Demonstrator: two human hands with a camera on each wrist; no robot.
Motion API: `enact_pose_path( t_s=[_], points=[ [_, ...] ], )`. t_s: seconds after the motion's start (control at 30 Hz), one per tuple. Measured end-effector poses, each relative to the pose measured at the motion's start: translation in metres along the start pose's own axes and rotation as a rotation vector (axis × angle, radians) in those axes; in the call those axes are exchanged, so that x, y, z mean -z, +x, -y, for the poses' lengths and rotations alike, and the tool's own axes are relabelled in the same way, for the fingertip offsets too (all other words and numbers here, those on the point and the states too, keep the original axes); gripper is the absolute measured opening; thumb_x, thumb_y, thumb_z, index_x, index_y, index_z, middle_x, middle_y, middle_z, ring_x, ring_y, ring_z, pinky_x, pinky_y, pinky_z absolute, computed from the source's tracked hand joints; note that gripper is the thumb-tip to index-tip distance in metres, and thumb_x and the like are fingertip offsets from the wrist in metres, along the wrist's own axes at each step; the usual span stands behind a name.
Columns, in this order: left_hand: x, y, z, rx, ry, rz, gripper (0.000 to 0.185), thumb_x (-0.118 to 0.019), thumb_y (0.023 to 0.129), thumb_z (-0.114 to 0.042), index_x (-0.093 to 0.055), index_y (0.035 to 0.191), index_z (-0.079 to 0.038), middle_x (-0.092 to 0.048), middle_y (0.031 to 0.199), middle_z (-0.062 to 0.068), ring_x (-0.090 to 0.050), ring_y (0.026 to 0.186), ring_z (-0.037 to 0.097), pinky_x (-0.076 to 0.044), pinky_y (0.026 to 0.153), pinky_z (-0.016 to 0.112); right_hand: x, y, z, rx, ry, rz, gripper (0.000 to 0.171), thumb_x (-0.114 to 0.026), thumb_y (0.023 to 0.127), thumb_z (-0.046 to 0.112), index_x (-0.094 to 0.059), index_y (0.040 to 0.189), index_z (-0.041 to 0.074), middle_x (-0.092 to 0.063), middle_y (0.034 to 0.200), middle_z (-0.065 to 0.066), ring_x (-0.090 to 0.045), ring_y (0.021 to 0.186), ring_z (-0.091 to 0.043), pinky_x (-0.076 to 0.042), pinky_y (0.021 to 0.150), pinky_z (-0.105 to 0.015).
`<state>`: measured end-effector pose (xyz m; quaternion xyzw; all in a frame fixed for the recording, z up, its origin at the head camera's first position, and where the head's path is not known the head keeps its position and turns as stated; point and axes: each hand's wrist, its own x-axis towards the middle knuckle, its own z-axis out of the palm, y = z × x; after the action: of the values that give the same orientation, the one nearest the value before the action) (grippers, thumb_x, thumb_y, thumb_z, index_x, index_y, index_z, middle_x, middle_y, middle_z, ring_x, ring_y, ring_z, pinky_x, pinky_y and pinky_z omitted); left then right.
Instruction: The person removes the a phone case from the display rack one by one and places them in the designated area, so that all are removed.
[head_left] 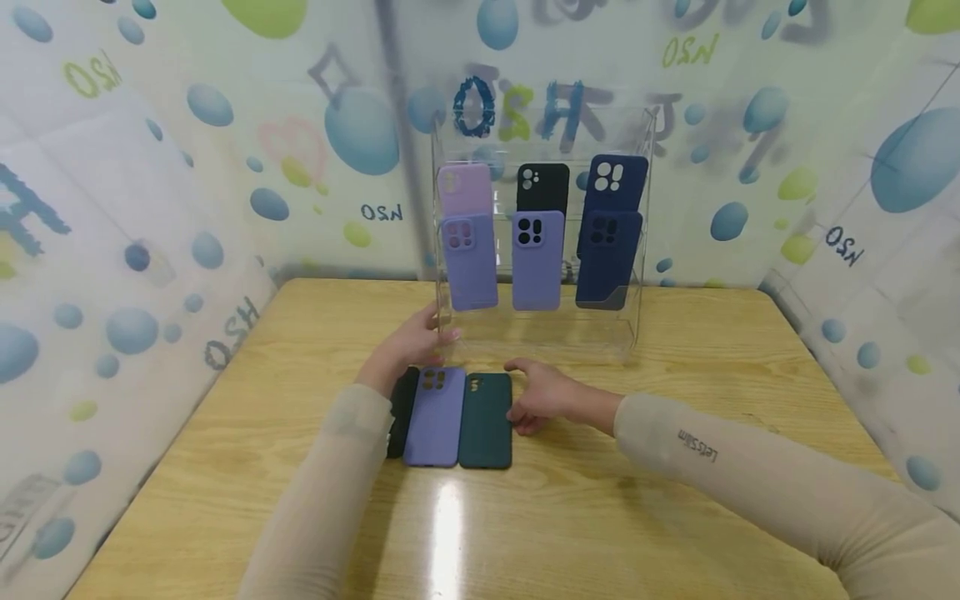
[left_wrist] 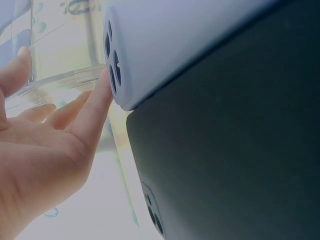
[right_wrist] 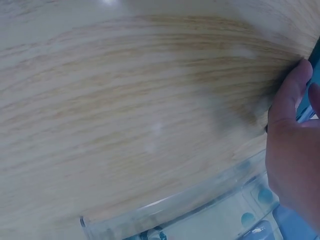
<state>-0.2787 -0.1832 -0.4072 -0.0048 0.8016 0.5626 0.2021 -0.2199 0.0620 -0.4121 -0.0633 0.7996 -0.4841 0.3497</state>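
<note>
Three phone cases lie side by side on the table: a black case [head_left: 402, 417] partly covered by my left wrist, a purple case [head_left: 435, 421] in the middle and a dark green case [head_left: 486, 423] on the right. My left hand [head_left: 416, 342] is at the lower left corner of the clear display stand [head_left: 540, 337]. In the left wrist view its fingers are extended, one fingertip right at the purple case's camera end. My right hand [head_left: 543, 393] is beside the dark green case, fingertips at its right edge and one finger stretched out near its top corner.
The stand holds phone cases in two tiers: a pink case [head_left: 465, 190], a black one [head_left: 543, 185] and a navy one [head_left: 618, 187] behind, two purple ones [head_left: 537, 267] and another navy one [head_left: 606, 271] in front. Patterned cloth walls [head_left: 225, 167] surround the wooden table [head_left: 675, 358].
</note>
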Motion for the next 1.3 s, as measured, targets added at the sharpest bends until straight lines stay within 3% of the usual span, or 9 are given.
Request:
enact_pose_path(
  t_s=[0.23, 0.53, 0.8, 0.97, 1.2, 1.3],
  points=[
    [0.000, -0.001, -0.002, 0.010, 0.012, 0.000, 0.080, -0.058, 0.099, -0.022, -0.005, 0.159, -0.031, -0.018, 0.163, 0.016, -0.040, 0.140, 0.039, -0.051, 0.101, 0.051, 0.011, -0.007, 0.007, 0.020, -0.050, 0.010, 0.086, -0.072, 0.082, -0.004, -0.029, 0.153, 0.020, -0.073, 0.084, -0.024, -0.072, 0.070, -0.031, -0.062, 0.067, -0.044],
    [0.002, -0.005, -0.006, -0.013, 0.031, -0.006, 0.077, -0.057, 0.100, -0.020, -0.007, 0.159, -0.027, -0.021, 0.162, 0.017, -0.042, 0.138, 0.040, -0.050, 0.100, 0.053, 0.039, -0.024, 0.031, 0.095, -0.085, 0.046, 0.082, -0.070, 0.086, 0.003, -0.027, 0.153, 0.023, -0.071, 0.106, -0.026, -0.071, 0.090, -0.041, -0.061, 0.079, -0.046],
    [-0.002, -0.004, -0.004, -0.031, 0.024, -0.012, 0.074, -0.058, 0.100, -0.019, -0.012, 0.158, -0.027, -0.025, 0.160, 0.019, -0.045, 0.135, 0.040, -0.052, 0.098, 0.053, 0.071, -0.042, 0.058, 0.172, -0.125, 0.008, 0.081, -0.073, 0.087, 0.010, -0.028, 0.153, 0.023, -0.071, 0.103, -0.018, -0.072, 0.085, -0.031, -0.061, 0.081, -0.045],
    [-0.002, -0.002, -0.003, -0.041, 0.029, -0.011, 0.075, -0.058, 0.100, -0.020, -0.011, 0.158, -0.026, -0.026, 0.160, 0.019, -0.045, 0.135, 0.040, -0.053, 0.097, 0.052, 0.089, -0.055, 0.084, 0.234, -0.187, -0.093, 0.080, -0.073, 0.088, 0.015, -0.028, 0.154, 0.024, -0.067, 0.110, -0.018, -0.071, 0.085, -0.026, -0.061, 0.079, -0.041],
    [-0.003, -0.002, 0.000, -0.062, 0.050, -0.011, 0.075, -0.059, 0.099, -0.021, -0.012, 0.158, -0.024, -0.027, 0.160, 0.018, -0.047, 0.133, 0.040, -0.055, 0.093, 0.050, 0.108, -0.062, 0.104, 0.286, -0.387, -0.378, 0.082, -0.075, 0.087, 0.029, -0.028, 0.154, 0.031, -0.047, 0.138, -0.013, -0.072, 0.080, -0.022, -0.059, 0.082, -0.041],
    [-0.001, -0.003, 0.001, -0.088, 0.068, -0.024, 0.077, -0.060, 0.098, -0.021, -0.011, 0.158, -0.024, -0.027, 0.159, 0.019, -0.050, 0.130, 0.041, -0.057, 0.089, 0.050, 0.113, -0.060, 0.108, 0.308, -0.480, -0.460, 0.089, -0.076, 0.085, 0.036, -0.022, 0.156, 0.032, -0.030, 0.153, -0.016, -0.067, 0.102, -0.028, -0.055, 0.089, -0.047]
  ],
)
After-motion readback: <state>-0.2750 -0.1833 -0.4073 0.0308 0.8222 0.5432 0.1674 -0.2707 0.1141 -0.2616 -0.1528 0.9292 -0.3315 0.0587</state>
